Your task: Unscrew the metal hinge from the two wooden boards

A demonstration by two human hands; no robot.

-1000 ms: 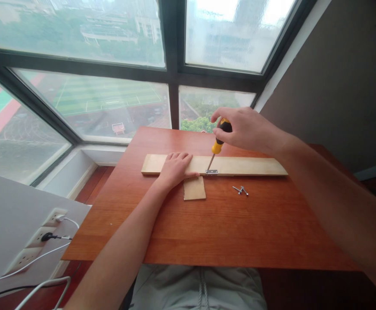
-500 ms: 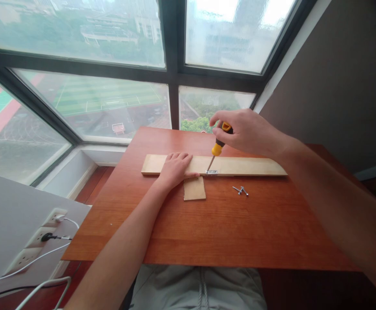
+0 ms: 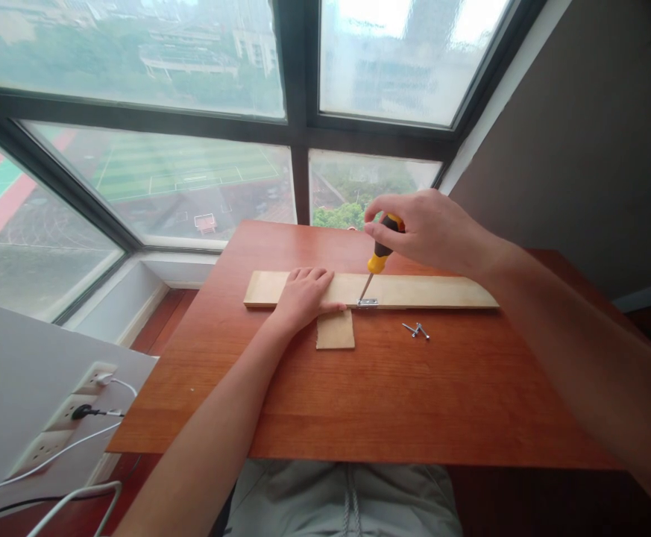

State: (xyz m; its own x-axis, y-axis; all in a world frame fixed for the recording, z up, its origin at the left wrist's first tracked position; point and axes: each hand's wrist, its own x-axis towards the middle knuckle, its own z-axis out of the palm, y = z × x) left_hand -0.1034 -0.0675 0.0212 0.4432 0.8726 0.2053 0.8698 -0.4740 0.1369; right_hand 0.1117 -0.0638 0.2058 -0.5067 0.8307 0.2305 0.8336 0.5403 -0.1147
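A long pale wooden board [image 3: 431,292] lies across the far part of the reddish table [image 3: 359,395]. My left hand [image 3: 303,297] rests flat on the board, fingers stretched out, pressing it down. A small wooden piece [image 3: 335,330] lies against the board's near edge, partly under that hand. A small metal hinge [image 3: 367,303] sits at the board's edge. My right hand [image 3: 426,227] is closed round the black and yellow handle of a screwdriver [image 3: 378,257], whose tip stands on the hinge.
A few loose screws [image 3: 416,329] lie on the table right of the small piece. Large windows [image 3: 191,179] stand behind the table. A grey surface with wall sockets and plugged cables [image 3: 73,410] is at the lower left. A wall [image 3: 582,149] rises on the right.
My right hand has shifted its grip slightly on the screwdriver handle, which stays on the hinge. The left hand and the board have not moved.
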